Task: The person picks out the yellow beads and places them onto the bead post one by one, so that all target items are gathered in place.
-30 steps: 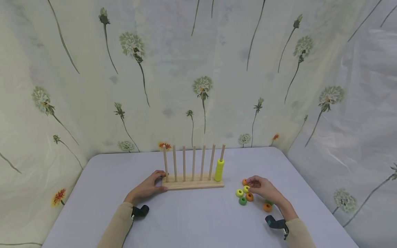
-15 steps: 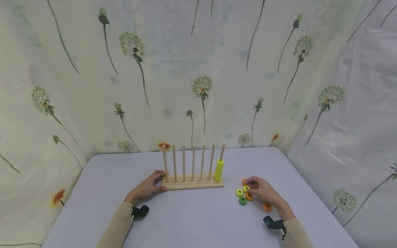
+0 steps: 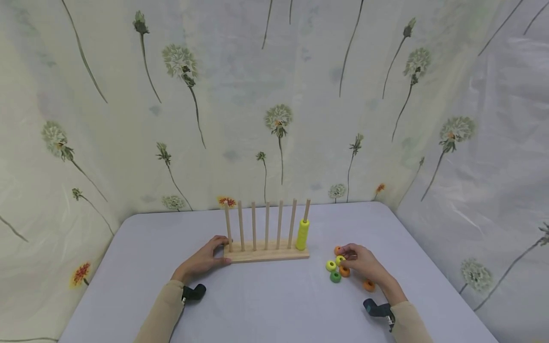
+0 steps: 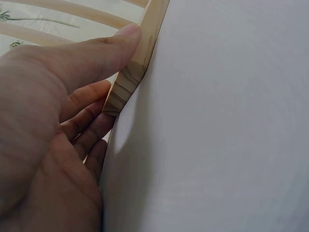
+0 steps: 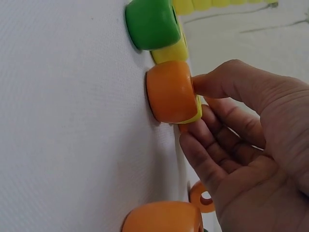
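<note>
My left hand (image 3: 207, 256) grips the left end of a wooden peg rack (image 3: 268, 256), thumb on the front edge and fingers behind. In the left wrist view the thumb presses the base's edge (image 4: 149, 41). Several yellow beads (image 3: 302, 235) are stacked on the rightmost peg; the other pegs are bare. To the right, my right hand (image 3: 364, 263) pinches a yellow bead (image 3: 340, 260) lying among loose beads, its thumb at the near side. In the right wrist view an orange bead (image 5: 170, 92) largely hides that yellow bead.
Around the right hand lie another yellow bead (image 3: 330, 266), a green bead (image 3: 335, 277) and orange beads, one of them (image 3: 344, 271) in front, another (image 3: 369, 285) under the wrist. A flowered curtain (image 3: 240, 119) stands behind the white table (image 3: 266, 305).
My right hand has shifted slightly left and closer round the yellow bead, and its wrist now covers a green bead that showed earlier. The left hand stays on the rack.
</note>
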`<state>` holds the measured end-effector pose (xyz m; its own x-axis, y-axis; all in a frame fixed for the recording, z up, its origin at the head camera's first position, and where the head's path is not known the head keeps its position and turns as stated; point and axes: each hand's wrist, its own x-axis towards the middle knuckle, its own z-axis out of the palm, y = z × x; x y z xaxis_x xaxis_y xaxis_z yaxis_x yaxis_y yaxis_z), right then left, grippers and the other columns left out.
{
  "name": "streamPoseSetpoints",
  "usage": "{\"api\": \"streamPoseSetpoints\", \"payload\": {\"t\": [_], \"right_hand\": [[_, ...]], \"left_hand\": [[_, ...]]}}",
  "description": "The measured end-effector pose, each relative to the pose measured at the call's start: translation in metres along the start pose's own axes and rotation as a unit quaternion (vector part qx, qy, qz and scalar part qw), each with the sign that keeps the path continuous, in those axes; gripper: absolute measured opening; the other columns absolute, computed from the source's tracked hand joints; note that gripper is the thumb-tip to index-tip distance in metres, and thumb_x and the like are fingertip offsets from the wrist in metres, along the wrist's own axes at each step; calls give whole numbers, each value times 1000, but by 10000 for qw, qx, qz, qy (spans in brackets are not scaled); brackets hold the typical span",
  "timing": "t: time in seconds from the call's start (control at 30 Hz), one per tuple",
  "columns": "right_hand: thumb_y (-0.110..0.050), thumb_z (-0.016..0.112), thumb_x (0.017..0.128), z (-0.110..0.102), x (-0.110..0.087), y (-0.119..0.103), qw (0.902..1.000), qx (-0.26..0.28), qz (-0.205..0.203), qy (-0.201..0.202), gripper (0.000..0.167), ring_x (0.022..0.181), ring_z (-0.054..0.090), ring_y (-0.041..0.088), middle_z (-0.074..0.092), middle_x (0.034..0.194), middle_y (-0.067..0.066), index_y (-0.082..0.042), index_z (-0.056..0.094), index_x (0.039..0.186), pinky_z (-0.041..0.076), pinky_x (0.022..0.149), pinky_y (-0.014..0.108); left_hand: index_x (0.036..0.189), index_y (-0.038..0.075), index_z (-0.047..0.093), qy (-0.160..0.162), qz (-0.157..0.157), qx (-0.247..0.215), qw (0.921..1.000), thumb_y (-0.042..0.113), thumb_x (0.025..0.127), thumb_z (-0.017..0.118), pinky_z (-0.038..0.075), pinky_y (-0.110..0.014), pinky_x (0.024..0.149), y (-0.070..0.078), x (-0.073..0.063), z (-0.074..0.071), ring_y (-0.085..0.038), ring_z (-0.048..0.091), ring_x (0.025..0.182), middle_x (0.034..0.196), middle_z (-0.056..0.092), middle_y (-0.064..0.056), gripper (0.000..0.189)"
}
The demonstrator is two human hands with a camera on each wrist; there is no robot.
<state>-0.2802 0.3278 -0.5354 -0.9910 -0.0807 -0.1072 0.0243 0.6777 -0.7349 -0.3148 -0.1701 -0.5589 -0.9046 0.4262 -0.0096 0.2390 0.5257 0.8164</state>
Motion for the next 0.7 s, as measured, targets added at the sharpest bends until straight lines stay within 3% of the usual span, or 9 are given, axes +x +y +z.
{"api": "streamPoseSetpoints", "payload": {"t": [0.3, 0.7], "right_hand": [[-18, 77, 80, 2, 3, 2, 9994, -269, 162, 170, 37, 93, 61, 18, 63, 106, 7, -5, 62, 112, 55, 76, 31], [-15, 75, 81, 3, 5, 5, 9994, -316, 51, 130, 35, 90, 62, 17, 65, 105, 7, -3, 63, 113, 55, 74, 30]], "left_hand": [[140, 8, 47, -11, 47, 96, 9999, 42, 82, 74, 19, -56, 117, 3, 0, 1, -35, 24, 145, 151, 36, -10, 72], [139, 9, 48, 45, -8, 19, 10000, 40, 81, 76, 20, -56, 117, 3, -2, 0, -33, 25, 145, 151, 36, -8, 72]]}}
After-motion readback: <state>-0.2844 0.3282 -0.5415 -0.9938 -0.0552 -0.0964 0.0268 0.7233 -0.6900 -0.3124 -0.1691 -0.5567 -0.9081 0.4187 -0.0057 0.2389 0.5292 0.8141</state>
